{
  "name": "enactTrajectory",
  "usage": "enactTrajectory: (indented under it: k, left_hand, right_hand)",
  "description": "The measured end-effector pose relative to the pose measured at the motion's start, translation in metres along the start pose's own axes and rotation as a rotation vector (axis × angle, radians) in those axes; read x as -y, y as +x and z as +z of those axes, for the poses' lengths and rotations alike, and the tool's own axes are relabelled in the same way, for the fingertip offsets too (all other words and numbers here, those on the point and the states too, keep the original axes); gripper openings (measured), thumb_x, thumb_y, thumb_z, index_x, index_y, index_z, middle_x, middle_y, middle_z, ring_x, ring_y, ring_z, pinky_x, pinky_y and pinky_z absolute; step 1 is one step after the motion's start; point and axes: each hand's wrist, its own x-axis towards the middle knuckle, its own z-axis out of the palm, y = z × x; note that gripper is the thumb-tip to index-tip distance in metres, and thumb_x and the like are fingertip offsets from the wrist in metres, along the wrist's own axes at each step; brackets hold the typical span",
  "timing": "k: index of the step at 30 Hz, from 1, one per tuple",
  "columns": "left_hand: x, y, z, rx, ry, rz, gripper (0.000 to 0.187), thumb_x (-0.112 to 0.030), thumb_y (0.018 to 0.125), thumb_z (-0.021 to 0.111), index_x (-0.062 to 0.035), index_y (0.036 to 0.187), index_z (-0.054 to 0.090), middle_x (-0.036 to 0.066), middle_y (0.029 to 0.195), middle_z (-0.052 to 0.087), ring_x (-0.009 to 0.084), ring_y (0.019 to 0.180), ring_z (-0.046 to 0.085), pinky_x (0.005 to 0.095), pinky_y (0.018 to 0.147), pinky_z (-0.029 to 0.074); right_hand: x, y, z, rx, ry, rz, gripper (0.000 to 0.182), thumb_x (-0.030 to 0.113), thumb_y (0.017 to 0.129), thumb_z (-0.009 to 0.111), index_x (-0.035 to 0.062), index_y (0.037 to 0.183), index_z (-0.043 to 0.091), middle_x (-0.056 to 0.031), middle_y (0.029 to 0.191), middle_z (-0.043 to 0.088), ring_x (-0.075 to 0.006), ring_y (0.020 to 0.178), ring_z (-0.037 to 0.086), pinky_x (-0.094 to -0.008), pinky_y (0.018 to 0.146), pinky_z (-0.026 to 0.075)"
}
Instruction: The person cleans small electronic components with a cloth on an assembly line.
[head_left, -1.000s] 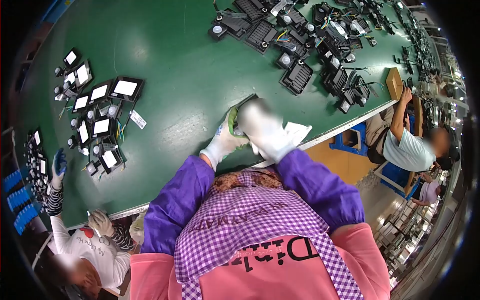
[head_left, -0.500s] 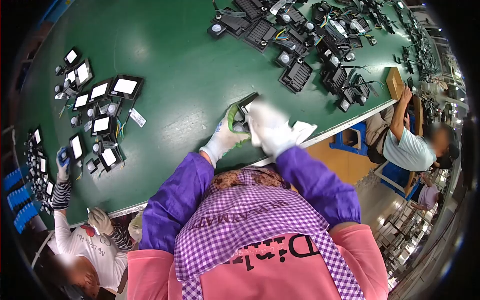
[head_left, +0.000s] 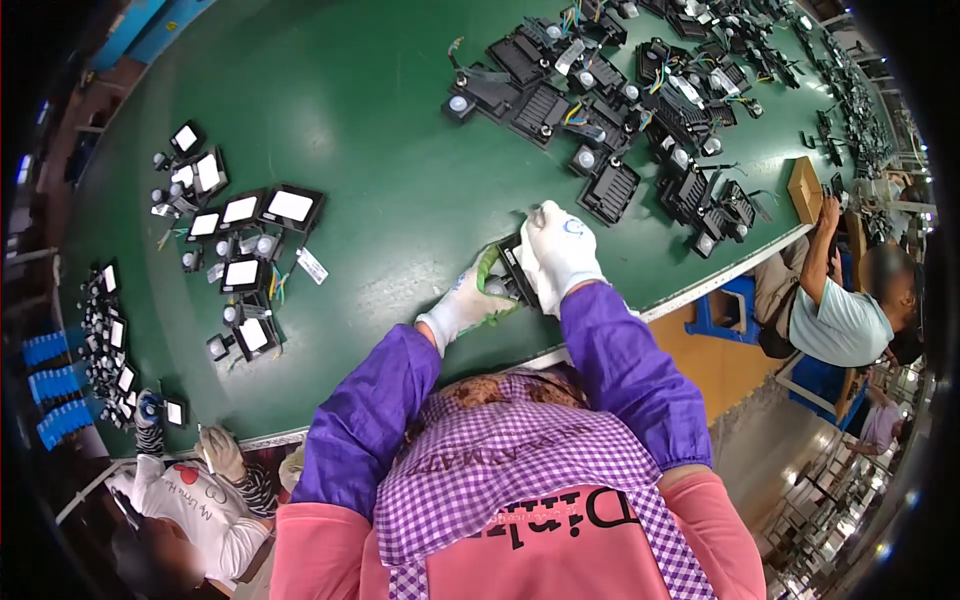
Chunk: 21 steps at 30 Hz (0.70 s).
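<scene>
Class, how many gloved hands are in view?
4: the wearer's left hand and right hand, centre; a co-worker's blue-fingered glove and pale glove, lower left. Others may be hidden.

table (head_left: 380,120) passable midway; lamps (head_left: 608,190) block both sides

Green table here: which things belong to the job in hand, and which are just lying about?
In the job:
black lamp, in the left hand
white cloth, under the right hand
face-up lamps and ribbed-back lamps, likely, being similar

Apparently just lying about:
cardboard box
blue items, far left, too small to identify
</scene>
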Motion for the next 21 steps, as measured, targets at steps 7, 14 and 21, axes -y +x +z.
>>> enactTrajectory:
  k: [7,14,21]
  left_hand:
    - [-0.095,-0.03,-0.125,-0.572,0.653,-0.003,0.096,-0.013,0.077,0.079,-0.0056,0.153,0.02,0.023,0.122,0.059,0.0257,0.101,0.062,0.0359,0.078,0.052]
    - [-0.186,0.059,-0.076,-0.565,1.468,0.334,0.065,-0.031,0.079,0.071,-0.0176,0.139,0.049,0.02,0.133,0.049,0.0378,0.123,0.049,0.0479,0.102,0.043]
    - [-0.165,0.123,-0.057,-0.469,1.513,0.177,0.048,-0.03,0.08,0.069,-0.0137,0.122,0.055,0.021,0.124,0.052,0.0381,0.113,0.055,0.0467,0.095,0.048]
  right_hand:
    - [-0.054,-0.028,0.005,-0.034,0.148,0.119,0.028,0.032,0.093,0.053,0.0062,0.102,0.06,-0.0205,0.092,0.066,-0.0403,0.091,0.063,-0.0449,0.079,0.049]
    - [-0.055,-0.029,0.008,-0.019,0.11,0.222,0.03,0.035,0.093,0.055,0.0087,0.104,0.062,-0.0203,0.095,0.068,-0.0397,0.092,0.065,-0.0451,0.08,0.05]
    - [-0.053,-0.032,0.002,-0.035,0.121,0.202,0.028,0.034,0.093,0.055,0.0086,0.103,0.061,-0.0198,0.093,0.068,-0.0398,0.09,0.064,-0.0454,0.079,0.049]
